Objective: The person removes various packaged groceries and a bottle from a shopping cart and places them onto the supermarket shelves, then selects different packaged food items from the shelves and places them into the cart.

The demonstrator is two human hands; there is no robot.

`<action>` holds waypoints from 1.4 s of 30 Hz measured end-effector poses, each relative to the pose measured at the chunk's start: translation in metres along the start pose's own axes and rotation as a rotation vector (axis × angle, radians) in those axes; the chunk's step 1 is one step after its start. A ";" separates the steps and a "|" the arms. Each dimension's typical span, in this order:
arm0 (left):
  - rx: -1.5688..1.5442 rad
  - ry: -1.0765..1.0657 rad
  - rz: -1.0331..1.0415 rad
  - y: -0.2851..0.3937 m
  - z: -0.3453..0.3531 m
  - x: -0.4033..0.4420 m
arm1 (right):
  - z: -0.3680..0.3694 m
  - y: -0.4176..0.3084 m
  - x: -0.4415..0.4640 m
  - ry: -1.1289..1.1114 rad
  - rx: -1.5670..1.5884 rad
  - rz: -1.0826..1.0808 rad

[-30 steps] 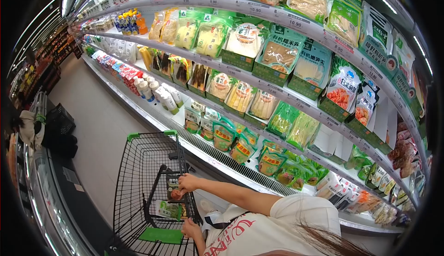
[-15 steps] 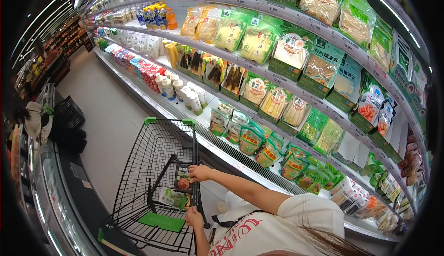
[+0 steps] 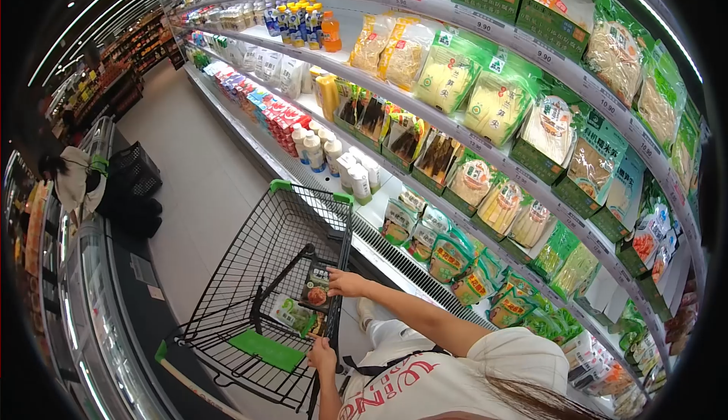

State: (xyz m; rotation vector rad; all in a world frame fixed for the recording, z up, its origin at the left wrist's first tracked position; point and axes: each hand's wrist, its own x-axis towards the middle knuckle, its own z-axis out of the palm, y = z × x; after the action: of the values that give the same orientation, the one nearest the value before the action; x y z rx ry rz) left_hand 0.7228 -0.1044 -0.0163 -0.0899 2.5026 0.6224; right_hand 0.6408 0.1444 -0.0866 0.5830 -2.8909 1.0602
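Note:
A black wire shopping cart [image 3: 243,268] with green corner pieces and a green flap [image 3: 265,352] stands in front of me. At its near side, my right hand [image 3: 346,283] is closed on the handle bar. Lower down, my left hand [image 3: 322,355] is also closed around the handle. Close to my right hand, inside the cart, sits a dark package with something round and reddish [image 3: 315,294]. Beside it lies a clear bag with green contents [image 3: 292,312]. The hands partly hide the handle.
A refrigerated shelf [image 3: 425,94] with packaged food runs along the right, its lower ledge near the cart. Low display cases [image 3: 106,321] line the left. A person in a light top [image 3: 76,181] is there beside a black basket [image 3: 136,169]. Floor aisle [image 3: 189,147] stretches ahead.
My view has turned left, so shelves, cart and the person on the left all appear further right. Both hands stay on the cart handle.

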 end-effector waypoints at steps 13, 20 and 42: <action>0.124 -0.079 0.293 -0.024 -0.038 0.109 | 0.002 0.008 0.057 0.037 -0.120 0.105; 1.039 -0.413 0.471 0.036 -0.069 0.136 | -0.107 -0.055 -0.012 0.137 0.160 0.520; -0.591 0.200 2.353 0.620 -0.106 -0.287 | -0.625 -0.309 -0.364 1.747 -1.165 1.097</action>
State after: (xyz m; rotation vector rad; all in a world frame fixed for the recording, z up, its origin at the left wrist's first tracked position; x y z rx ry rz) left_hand 0.7933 0.3809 0.4712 2.7086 1.1579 1.9480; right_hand 1.0126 0.4427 0.5395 -1.3103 -1.3579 -0.3848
